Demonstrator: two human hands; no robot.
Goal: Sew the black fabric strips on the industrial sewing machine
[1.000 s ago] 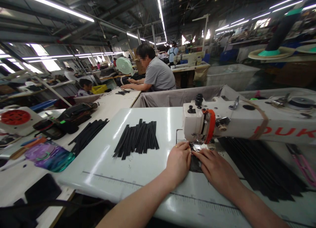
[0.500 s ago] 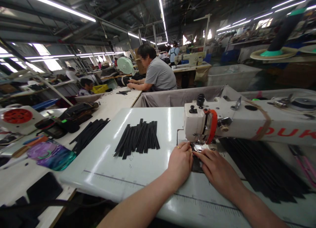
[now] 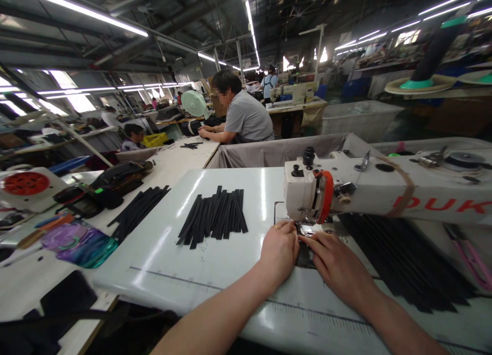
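can see a dark flat piece point(image 3: 306, 258) between the left hand point(image 3: 280, 248) and the right hand point(image 3: 335, 253), just before the metal presser foot point(image 3: 306, 230), placed as a second ago. points away from the wearer, mostly covered, so cannot tell its full long axis. see left fingers curled and bunched, right fingers half extended; cannot tell the hold of either. hemmed in ahead by the sewing machine point(image 3: 365, 183); open leftward across bare worktop point(image 3: 234, 260) to short black strips point(image 3: 214, 216). beyond, see a co-worker's hands point(image 3: 203, 132) drawn closer together.
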